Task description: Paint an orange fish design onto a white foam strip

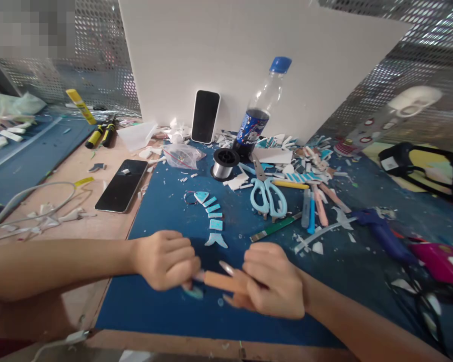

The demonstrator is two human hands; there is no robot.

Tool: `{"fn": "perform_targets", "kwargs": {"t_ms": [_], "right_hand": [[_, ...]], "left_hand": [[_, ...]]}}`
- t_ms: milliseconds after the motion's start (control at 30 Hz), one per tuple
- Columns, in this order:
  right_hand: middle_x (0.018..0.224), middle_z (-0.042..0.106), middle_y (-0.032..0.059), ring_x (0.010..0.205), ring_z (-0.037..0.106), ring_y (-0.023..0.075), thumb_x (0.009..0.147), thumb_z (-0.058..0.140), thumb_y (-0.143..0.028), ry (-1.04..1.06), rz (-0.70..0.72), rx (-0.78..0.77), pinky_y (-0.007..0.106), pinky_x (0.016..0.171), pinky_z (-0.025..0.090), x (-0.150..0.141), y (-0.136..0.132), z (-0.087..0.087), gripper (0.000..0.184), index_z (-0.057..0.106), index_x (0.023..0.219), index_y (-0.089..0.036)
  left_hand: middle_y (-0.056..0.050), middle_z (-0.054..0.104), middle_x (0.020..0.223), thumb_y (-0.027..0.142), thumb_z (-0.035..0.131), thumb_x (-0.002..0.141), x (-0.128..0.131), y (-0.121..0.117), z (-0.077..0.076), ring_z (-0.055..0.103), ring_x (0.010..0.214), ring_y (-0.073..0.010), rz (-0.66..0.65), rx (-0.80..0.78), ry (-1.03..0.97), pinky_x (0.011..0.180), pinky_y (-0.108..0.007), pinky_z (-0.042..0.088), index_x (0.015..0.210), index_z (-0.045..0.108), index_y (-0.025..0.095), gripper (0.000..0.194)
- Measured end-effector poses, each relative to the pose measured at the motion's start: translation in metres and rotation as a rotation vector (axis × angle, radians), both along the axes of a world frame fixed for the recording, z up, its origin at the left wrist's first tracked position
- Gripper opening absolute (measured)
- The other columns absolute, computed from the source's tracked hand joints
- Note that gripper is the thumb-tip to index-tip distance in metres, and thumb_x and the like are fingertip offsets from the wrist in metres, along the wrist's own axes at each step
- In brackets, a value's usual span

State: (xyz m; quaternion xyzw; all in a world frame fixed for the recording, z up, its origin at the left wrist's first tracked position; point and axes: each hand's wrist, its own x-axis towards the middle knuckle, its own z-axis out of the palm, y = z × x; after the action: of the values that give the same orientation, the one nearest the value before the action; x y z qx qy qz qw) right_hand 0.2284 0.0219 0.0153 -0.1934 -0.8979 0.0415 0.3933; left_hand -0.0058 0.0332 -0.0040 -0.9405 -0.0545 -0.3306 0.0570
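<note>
Above the blue mat [154, 311], my left hand [168, 261] is closed, with a small light-blue piece [194, 292] showing blurred under its fingertips. My right hand [274, 281] wraps round a flat orange-handled tool [224, 282], pointing left so that its tip comes close to my left fingers. Motion blur hides whether the tip touches the piece. Just beyond my hands lies a curved row of blue-and-white fish parts: a head [201, 196] with a thin cord loop, several body segments [216, 224] and a tail [216, 240].
Light-blue scissors [268, 196], a green-handled blade [274, 229] and several slim tools lie to the right, near a blue glue gun [387, 236]. Behind stand a wire spool [224, 163], a cola bottle [254, 125] and an upright phone [206, 115]. Another phone [123, 185] lies left.
</note>
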Motion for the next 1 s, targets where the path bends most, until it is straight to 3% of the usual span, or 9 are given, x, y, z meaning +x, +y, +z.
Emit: {"fn": "perform_targets", "kwargs": {"t_ms": [33,67,133,300,567,733,800,867,1000], "right_hand": [[0.038,0.032,-0.0072,0.037,0.028,0.0085,0.081,0.058,-0.023,0.065,-0.04,0.079,0.026,0.037,0.021,0.0,-0.001,-0.003,0.024,0.051,0.059,-0.021],[0.04,0.032,-0.0057,0.039,0.029,0.0099,0.085,0.051,-0.027,0.052,0.036,0.193,0.027,0.037,0.02,0.0,-0.002,-0.005,0.029,0.049,0.057,-0.021],[0.042,0.031,-0.0037,0.04,0.028,0.0107,0.088,0.042,-0.031,-0.021,0.111,0.267,0.027,0.038,0.018,0.001,-0.002,-0.008,0.038,0.047,0.052,-0.02],[0.041,0.024,-0.0028,0.04,0.022,0.0109,0.092,0.026,-0.027,-0.1,0.17,0.225,0.028,0.039,0.015,0.001,-0.001,-0.008,0.053,0.04,0.041,-0.019],[0.042,0.024,-0.0027,0.04,0.021,0.011,0.091,0.023,-0.022,-0.058,0.141,0.205,0.028,0.04,0.014,-0.001,-0.005,-0.01,0.053,0.037,0.041,-0.019],[0.042,0.031,-0.003,0.041,0.027,0.0111,0.089,0.037,-0.024,-0.055,0.077,0.267,0.028,0.04,0.017,0.001,0.003,-0.008,0.041,0.043,0.049,-0.019],[0.044,0.037,-0.0024,0.042,0.032,0.0116,0.089,0.04,-0.026,-0.038,0.013,0.28,0.029,0.04,0.02,0.002,0.007,-0.01,0.033,0.047,0.057,-0.019],[0.043,0.037,-0.0034,0.039,0.032,0.011,0.09,0.042,-0.026,0.033,-0.094,0.236,0.029,0.04,0.022,0.004,0.012,-0.015,0.029,0.044,0.061,-0.02],[0.047,0.046,-0.0047,0.037,0.043,0.009,0.092,0.04,-0.021,0.261,-0.305,-0.138,0.025,0.042,0.033,0.005,0.021,-0.027,0.018,0.048,0.075,-0.019]], "left_hand": [[0.002,0.041,0.051,0.029,0.028,0.095,0.001,-0.003,0.0,0.04,0.04,-0.012,-0.062,0.048,-0.011,0.035,-0.028,0.027,0.074,0.052,0.013,0.036],[0.002,0.039,0.051,0.031,0.032,0.094,0.002,-0.007,-0.001,0.038,0.037,-0.0109,-0.11,0.081,-0.02,0.033,-0.028,0.024,0.07,0.053,0.013,0.037],[0.003,0.037,0.051,0.033,0.039,0.092,0.005,-0.015,0.0,0.036,0.035,-0.0096,-0.117,0.074,-0.011,0.032,-0.027,0.021,0.062,0.053,0.014,0.038],[0.003,0.037,0.05,0.025,0.039,0.09,0.011,-0.027,0.004,0.038,0.036,-0.0096,-0.065,-0.078,-0.002,0.031,-0.027,0.023,0.062,0.054,0.012,0.035],[0.002,0.04,0.05,0.025,0.031,0.094,0.011,-0.023,0.001,0.038,0.038,-0.0113,-0.078,-0.179,0.01,0.032,-0.027,0.026,0.069,0.052,0.012,0.034],[0.001,0.045,0.054,0.018,0.025,0.095,0.009,-0.007,0.001,0.04,0.043,-0.0131,-0.051,-0.178,-0.002,0.039,-0.028,0.028,0.085,0.047,0.011,0.026],[0.0,0.046,0.058,0.012,0.029,0.091,0.007,0.002,-0.001,0.04,0.047,-0.0127,0.021,-0.171,-0.055,0.043,-0.025,0.031,0.094,0.046,0.011,0.017],[-0.006,0.052,0.075,0.019,0.031,0.091,0.003,0.011,-0.003,0.049,0.064,-0.0147,0.154,-0.29,-0.143,0.055,-0.026,0.043,0.106,0.04,0.01,0.019],[-0.013,0.044,0.105,0.024,0.039,0.084,-0.002,0.025,-0.008,0.047,0.093,-0.0216,0.587,-0.46,-0.19,0.08,-0.041,0.048,0.114,0.029,0.013,0.033]]}}
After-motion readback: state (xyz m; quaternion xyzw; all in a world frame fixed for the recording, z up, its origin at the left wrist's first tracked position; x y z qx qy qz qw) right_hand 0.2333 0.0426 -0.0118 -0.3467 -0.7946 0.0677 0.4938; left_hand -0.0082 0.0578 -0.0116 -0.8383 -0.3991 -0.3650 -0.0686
